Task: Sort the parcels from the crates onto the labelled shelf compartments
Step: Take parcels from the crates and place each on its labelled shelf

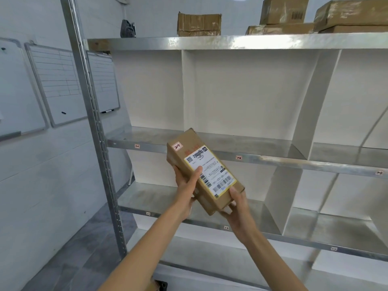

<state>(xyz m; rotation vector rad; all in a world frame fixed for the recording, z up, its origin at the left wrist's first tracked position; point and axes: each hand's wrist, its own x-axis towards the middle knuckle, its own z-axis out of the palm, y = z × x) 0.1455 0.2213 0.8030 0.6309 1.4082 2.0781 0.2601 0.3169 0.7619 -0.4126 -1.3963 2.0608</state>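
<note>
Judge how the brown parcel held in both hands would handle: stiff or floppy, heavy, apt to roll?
Probably stiff: the parcel shows straight edges and sharp corners though the left hand and right hand grip only its lower half. Likely light for its size, being held tilted at arm's length. Flat faces suggest it won't roll.

metal shelf (231, 42) | top tier: cardboard boxes (199, 25), dark grey object (127, 28) at left | front edge: tag 1-1 (137, 146), tag 1-2 (238, 157)

A storeroom is shown. Brown boxes (199, 25) are kept on a metal shelf (231, 42) with number tags (238, 157). Whiteboards (56, 85) are hung nearby.
</note>
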